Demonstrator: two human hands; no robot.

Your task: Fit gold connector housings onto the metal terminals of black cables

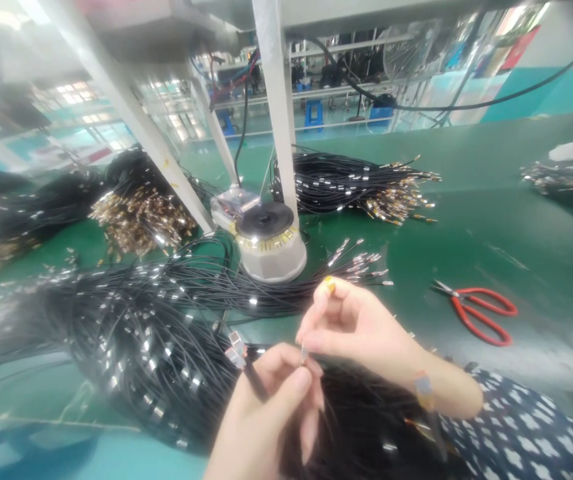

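Note:
My left hand (271, 413) is closed, with a thin black cable (253, 380) running between its fingers. Silvery connector ends (236, 349) stick up past these fingers. At the left thumb and fingertips a small pale metallic cable end (304, 353) shows, and my right hand (354, 323) pinches it from above. Something small and yellow (329, 286) sits at a raised finger of the right hand. A large bundle of black cables (131, 353) with shiny labels or tips spreads beside and beneath both hands.
Red-handled pliers (484, 313) lie on the green table (496, 247) at right. A round white dispenser with black top (269, 243) stands behind the hands by a white shelf post (277, 100). More cable bundles (346, 183) lie at the back; another (141, 213) is at left.

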